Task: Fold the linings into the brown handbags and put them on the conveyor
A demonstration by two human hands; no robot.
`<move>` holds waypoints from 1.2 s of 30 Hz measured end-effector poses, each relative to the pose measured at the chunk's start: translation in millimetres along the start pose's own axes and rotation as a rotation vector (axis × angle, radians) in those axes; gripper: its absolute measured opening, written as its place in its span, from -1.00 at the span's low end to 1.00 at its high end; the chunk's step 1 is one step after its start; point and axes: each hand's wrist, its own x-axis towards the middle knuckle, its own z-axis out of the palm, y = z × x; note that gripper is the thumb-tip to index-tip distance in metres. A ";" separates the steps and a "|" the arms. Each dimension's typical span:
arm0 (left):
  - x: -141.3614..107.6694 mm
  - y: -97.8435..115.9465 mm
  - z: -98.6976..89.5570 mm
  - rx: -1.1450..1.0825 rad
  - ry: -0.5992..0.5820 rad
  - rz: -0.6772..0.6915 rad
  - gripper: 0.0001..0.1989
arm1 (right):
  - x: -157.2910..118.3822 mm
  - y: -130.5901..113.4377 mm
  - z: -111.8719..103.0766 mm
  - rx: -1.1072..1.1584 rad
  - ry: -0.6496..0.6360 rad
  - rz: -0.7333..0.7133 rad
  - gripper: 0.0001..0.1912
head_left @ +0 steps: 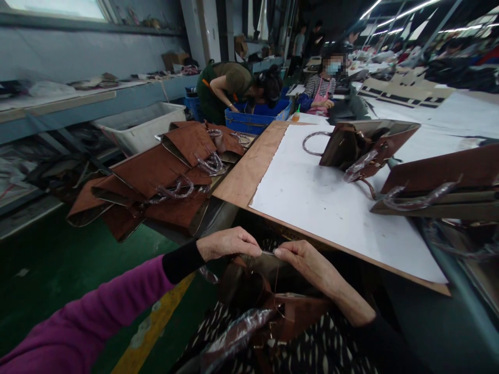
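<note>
Here I am, left hand (230,243) and right hand (307,259) both pinching a pale edge (268,253) behind the brown bag's (300,314) front, worktable (249,171) beyond the bag.

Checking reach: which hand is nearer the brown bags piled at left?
Left. In view, the left hand lies below and right of the piled bags; the right hand, farther right.

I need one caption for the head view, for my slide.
Left hand and right hand pinch a brown bag by its edge, beside a table with more bags.
</note>
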 end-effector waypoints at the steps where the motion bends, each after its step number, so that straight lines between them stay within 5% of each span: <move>1: -2.8 0.0 1.0 0.011 0.029 0.010 -0.60 | -0.6 -1.0 0.0 0.005 -0.005 -0.012 -0.62; 7: -21.8 3.1 1.2 0.129 0.083 0.055 -0.49 | -0.1 -7.3 1.2 -0.047 -0.010 -0.016 -0.59; 18: -16.8 3.5 -1.1 0.227 0.115 0.073 -0.66 | 1.7 -14.7 3.5 -0.119 0.040 0.038 -0.60; 24: -17.9 7.5 3.8 0.380 0.180 0.172 -0.73 | 3.7 -13.2 2.0 0.013 -0.050 -0.092 -0.72; 29: -15.4 5.7 5.3 0.455 0.205 0.253 -0.74 | 2.5 -14.8 3.7 -0.006 0.003 -0.107 -0.79; 36: -9.2 1.3 -1.1 0.360 0.116 0.146 -0.72 | 2.9 -17.0 5.5 -0.084 0.023 -0.097 -0.81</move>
